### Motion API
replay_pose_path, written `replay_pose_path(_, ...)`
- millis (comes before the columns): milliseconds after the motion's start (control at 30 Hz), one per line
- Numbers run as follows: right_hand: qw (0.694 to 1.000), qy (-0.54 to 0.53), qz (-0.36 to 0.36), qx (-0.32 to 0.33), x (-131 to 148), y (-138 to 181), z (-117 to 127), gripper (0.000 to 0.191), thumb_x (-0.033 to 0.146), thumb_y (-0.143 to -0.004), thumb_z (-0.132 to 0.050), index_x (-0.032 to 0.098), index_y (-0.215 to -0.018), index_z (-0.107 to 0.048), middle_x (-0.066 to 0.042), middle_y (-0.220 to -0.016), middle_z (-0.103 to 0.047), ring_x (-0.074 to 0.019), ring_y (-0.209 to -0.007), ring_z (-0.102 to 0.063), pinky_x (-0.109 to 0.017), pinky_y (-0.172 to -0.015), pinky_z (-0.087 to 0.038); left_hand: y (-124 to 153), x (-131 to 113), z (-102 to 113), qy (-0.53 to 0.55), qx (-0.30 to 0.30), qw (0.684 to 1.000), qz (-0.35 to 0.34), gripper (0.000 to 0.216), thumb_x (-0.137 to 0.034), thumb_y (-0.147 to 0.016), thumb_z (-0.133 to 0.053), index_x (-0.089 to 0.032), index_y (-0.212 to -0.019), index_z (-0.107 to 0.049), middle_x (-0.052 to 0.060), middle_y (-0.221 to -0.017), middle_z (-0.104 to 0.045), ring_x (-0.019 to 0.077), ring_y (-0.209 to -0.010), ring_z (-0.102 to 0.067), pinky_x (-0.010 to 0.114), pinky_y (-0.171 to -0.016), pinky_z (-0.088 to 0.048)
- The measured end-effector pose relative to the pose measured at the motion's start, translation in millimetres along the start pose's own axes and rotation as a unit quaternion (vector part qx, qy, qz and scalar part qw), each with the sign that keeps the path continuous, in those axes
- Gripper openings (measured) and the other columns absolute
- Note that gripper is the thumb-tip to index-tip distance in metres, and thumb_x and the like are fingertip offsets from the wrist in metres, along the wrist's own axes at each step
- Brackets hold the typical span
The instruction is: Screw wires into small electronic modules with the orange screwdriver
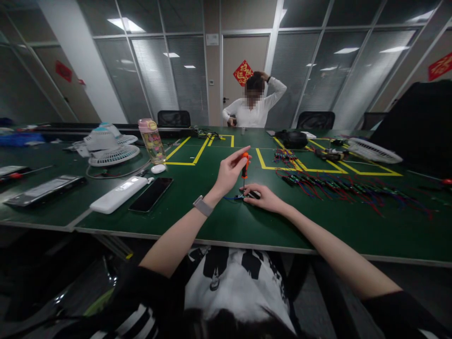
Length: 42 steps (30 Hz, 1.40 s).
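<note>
Head view

1. The left hand, with a watch on its wrist, pinches the orange precision screwdriver at the handle between thumb and fingertips. The tool stands nearly upright, and its tip points down onto the small wired board.
2. The right hand lies on the green table at 4 o'clock from the screwdriver. Its fingers close on the small wired board and pin it to the surface. The board sits at table centre, just in front of the person. Blue leads trail out at 9 o'clock.
3. A row of similar boards with red and blue wires lies at 2 to 3 o'clock from the right hand. A black phone and a white power bank lie at 9 o'clock. A pink bottle and a white fan stand at 10 o'clock. A co-worker sits at 12 o'clock, across the table.

Hazards (judgement)
- The grip on the handle is light and high, so a tilt of the shaft can make the tip slip off and strike the right fingertips beside it
- The board is small, and uneven finger pressure can let it rotate or slide
- The loose leads can snag under the palm
</note>
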State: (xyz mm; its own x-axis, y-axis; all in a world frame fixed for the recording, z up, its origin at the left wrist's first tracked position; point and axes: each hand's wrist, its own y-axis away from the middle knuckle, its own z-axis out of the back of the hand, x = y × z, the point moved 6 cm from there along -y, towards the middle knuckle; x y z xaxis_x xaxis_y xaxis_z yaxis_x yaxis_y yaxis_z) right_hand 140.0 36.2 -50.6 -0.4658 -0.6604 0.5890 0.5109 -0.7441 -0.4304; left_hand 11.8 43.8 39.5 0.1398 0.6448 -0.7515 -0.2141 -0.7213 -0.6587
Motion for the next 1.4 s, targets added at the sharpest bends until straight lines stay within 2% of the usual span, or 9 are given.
replay_pose_path(133,1.000,-0.004,-0.003,0.001,0.5,0.0,-0.1,0.012,0.027,-0.078,-0.066,0.019,-0.086,-0.065,-0.010,-0.111,-0.068,-0.0233,-0.106,-0.063,-0.042,-0.098,-0.044,1.1,-3.6,5.0,-0.067,-0.040,0.997,-0.026,0.034,-0.026,-0.075,-0.069,-0.020,-0.108,-0.067,0.005,-0.101,-0.064,0.0136,-0.087,-0.060,0.026,-0.082,-0.048)
replay_pose_path(267,1.000,-0.002,-0.006,0.002,0.3,0.2,0.0,0.012,0.027,-0.077,-0.066,0.019,-0.087,-0.065,-0.010,-0.112,-0.067,-0.0237,-0.106,-0.062,-0.042,-0.098,-0.044,0.4,-4.7,1.4,-0.039,-0.011,0.999,-0.015,0.031,-0.026,-0.088,-0.052,-0.021,-0.116,-0.063,0.007,-0.112,-0.063,0.0154,-0.098,-0.059,0.027,-0.085,-0.048)
replay_pose_path(367,1.000,-0.002,-0.006,0.005,1.3,0.3,0.1,0.013,0.027,-0.078,-0.065,0.020,-0.088,-0.065,-0.010,-0.112,-0.067,-0.0236,-0.107,-0.062,-0.042,-0.098,-0.044,0.2,-4.0,-1.7,0.003,0.009,1.000,0.000,0.032,-0.024,-0.089,-0.047,-0.020,-0.117,-0.061,0.007,-0.101,-0.067,0.0151,-0.092,-0.062,0.028,-0.082,-0.049)
replay_pose_path(567,1.000,-0.009,-0.013,0.012,4.3,0.2,-0.1,0.012,0.027,-0.079,-0.063,0.020,-0.089,-0.062,-0.008,-0.110,-0.068,-0.0242,-0.108,-0.061,-0.042,-0.097,-0.044,1.5,-6.1,7.8,-0.100,-0.069,0.992,-0.031,0.025,-0.026,-0.078,-0.065,-0.021,-0.103,-0.067,0.006,-0.106,-0.060,0.0139,-0.091,-0.058,0.024,-0.081,-0.048)
replay_pose_path(733,1.000,-0.013,-0.012,0.015,5.1,0.2,-0.1,0.012,0.026,-0.079,-0.063,0.020,-0.088,-0.060,-0.008,-0.110,-0.067,-0.0239,-0.109,-0.061,-0.041,-0.098,-0.043,0.2,-1.9,0.8,-0.027,-0.011,1.000,0.001,0.031,-0.023,-0.091,-0.043,-0.020,-0.117,-0.059,0.008,-0.109,-0.063,0.0145,-0.093,-0.061,0.028,-0.083,-0.048)
replay_pose_path(933,1.000,-0.013,-0.016,0.017,3.5,-0.1,-0.7,0.012,0.027,-0.078,-0.063,0.019,-0.087,-0.060,-0.009,-0.110,-0.067,-0.0240,-0.109,-0.061,-0.041,-0.098,-0.043,2.9,-5.1,3.1,-0.076,-0.036,0.996,-0.026,0.027,-0.025,-0.078,-0.065,-0.022,-0.105,-0.066,0.005,-0.103,-0.059,0.0137,-0.089,-0.058,0.026,-0.081,-0.049)
replay_pose_path(1133,1.000,-0.018,-0.014,0.013,5.2,0.3,0.1,0.010,0.026,-0.078,-0.063,0.019,-0.084,-0.058,-0.009,-0.108,-0.067,-0.0241,-0.110,-0.060,-0.041,-0.098,-0.042,0.4,-2.8,-0.7,-0.015,0.006,1.000,-0.002,0.032,-0.022,-0.091,-0.043,-0.022,-0.118,-0.060,0.007,-0.116,-0.061,0.0161,-0.102,-0.059,0.029,-0.086,-0.047)
replay_pose_path(1267,1.000,-0.022,-0.013,0.014,7.0,0.4,0.5,0.009,0.026,-0.078,-0.063,0.020,-0.083,-0.058,-0.009,-0.108,-0.067,-0.0242,-0.109,-0.060,-0.042,-0.097,-0.043,2.0,-3.3,0.8,-0.023,-0.012,1.000,-0.005,0.031,-0.025,-0.086,-0.055,-0.021,-0.116,-0.062,0.006,-0.101,-0.065,0.0138,-0.088,-0.060,0.025,-0.079,-0.049)
replay_pose_path(1400,1.000,-0.018,-0.012,0.011,8.2,0.1,0.8,0.010,0.026,-0.078,-0.063,0.019,-0.083,-0.059,-0.009,-0.107,-0.068,-0.0245,-0.109,-0.060,-0.042,-0.097,-0.043,2.3,-5.2,1.7,-0.052,-0.019,0.998,-0.019,0.029,-0.026,-0.085,-0.057,-0.022,-0.113,-0.064,0.006,-0.114,-0.061,0.0148,-0.098,-0.059,0.025,-0.083,-0.048)
